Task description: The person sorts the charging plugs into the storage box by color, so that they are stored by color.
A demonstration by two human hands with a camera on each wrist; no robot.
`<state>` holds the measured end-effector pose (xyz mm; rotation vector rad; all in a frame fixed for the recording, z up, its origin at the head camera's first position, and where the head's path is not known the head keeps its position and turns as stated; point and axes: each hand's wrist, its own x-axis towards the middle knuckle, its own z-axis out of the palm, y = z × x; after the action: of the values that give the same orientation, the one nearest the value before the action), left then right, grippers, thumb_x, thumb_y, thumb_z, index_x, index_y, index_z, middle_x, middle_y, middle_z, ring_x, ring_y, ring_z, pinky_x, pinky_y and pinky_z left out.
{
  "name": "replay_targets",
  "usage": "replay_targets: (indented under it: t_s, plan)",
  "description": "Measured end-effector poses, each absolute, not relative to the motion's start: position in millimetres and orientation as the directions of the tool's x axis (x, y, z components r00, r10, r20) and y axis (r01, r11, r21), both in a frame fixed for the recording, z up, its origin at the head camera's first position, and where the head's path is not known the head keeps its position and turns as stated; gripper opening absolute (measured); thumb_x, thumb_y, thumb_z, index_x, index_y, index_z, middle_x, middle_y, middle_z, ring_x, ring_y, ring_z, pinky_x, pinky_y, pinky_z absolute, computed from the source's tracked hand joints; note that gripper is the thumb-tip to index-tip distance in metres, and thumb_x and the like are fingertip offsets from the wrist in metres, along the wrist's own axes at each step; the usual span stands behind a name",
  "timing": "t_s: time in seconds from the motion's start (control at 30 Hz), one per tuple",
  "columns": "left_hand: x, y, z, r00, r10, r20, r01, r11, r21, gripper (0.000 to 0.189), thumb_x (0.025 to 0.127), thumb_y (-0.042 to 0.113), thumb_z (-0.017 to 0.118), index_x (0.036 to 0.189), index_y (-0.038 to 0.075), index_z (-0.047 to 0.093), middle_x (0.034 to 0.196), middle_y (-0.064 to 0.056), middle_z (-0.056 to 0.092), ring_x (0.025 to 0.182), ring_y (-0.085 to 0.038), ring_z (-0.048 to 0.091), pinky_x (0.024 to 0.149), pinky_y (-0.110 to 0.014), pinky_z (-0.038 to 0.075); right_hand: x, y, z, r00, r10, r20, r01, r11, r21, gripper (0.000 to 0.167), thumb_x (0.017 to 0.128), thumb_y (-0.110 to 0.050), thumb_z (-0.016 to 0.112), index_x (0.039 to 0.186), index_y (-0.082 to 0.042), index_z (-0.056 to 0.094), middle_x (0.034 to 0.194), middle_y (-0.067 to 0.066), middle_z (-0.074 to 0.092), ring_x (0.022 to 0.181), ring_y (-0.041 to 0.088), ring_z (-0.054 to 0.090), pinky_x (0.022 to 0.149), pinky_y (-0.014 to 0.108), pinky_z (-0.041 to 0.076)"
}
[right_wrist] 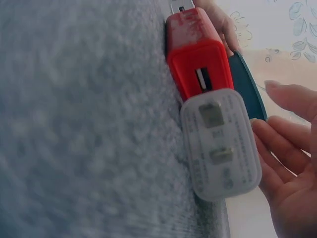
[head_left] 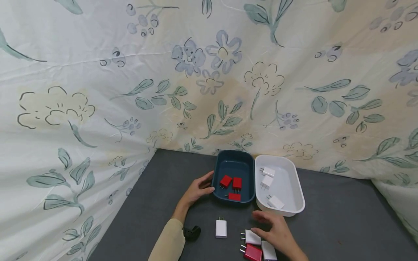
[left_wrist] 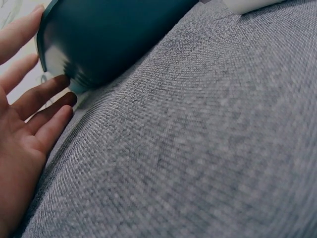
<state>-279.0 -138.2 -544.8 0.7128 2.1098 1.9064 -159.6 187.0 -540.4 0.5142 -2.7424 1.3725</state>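
My left hand (head_left: 197, 190) rests its fingertips and thumb along the left side of a dark teal bin (head_left: 233, 203); in the left wrist view its fingers are loosely extended against the bin's outer wall. Over the table's near right part hovers my right hand (head_left: 275, 230), fingers relaxed, holding nothing. Its thumb overlaps a white charger plug (head_left: 252, 237) in the head view. Beside that plug lie a red charger plug (head_left: 253, 252) and another white charger plug (head_left: 269, 251), whose end face fills the middle of the right wrist view. A single white charger plug (head_left: 221, 229) lies farther left, prongs pointing away.
Three red charger plugs (head_left: 237, 183) sit in the teal bin. A white bin (head_left: 290, 181) stands against its right side with three white charger plugs (head_left: 275, 202) inside. Floral cloth (head_left: 209, 90) hangs behind the dark grey table (head_left: 143, 203).
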Motion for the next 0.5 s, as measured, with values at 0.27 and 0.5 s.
replay_targets:
  t_s: [0.27,0.5]
  plan:
    - [-281.0,-138.6,-546.4,-0.863,0.476,0.170,0.227,0.065,0.972,0.068,0.093,0.011,0.065,0.151,0.003,0.031,0.154,-0.024,0.036,0.143,-0.036,0.035,0.117,-0.056,0.028,-159.9,188.9,-549.7,-0.926,-0.348,0.148,-0.320,0.513,-0.797,0.048,0.071,-0.021,0.086,0.113,-0.004,0.069,0.104,0.006,0.073,0.091,0.010,0.069,0.078,0.024,0.058]
    - [-280.1,-138.8,-545.3,-0.859,0.486,0.163,0.225,0.071,0.972,0.069,0.093,0.012,0.065,0.152,0.001,0.030,0.154,-0.024,0.034,0.143,-0.038,0.034,0.116,-0.058,0.028,-162.3,191.6,-550.7,-0.895,-0.444,-0.034,-0.209,0.485,-0.849,0.051,0.074,-0.023,0.085,0.118,-0.006,0.067,0.111,0.008,0.071,0.091,0.007,0.067,0.080,0.020,0.057]
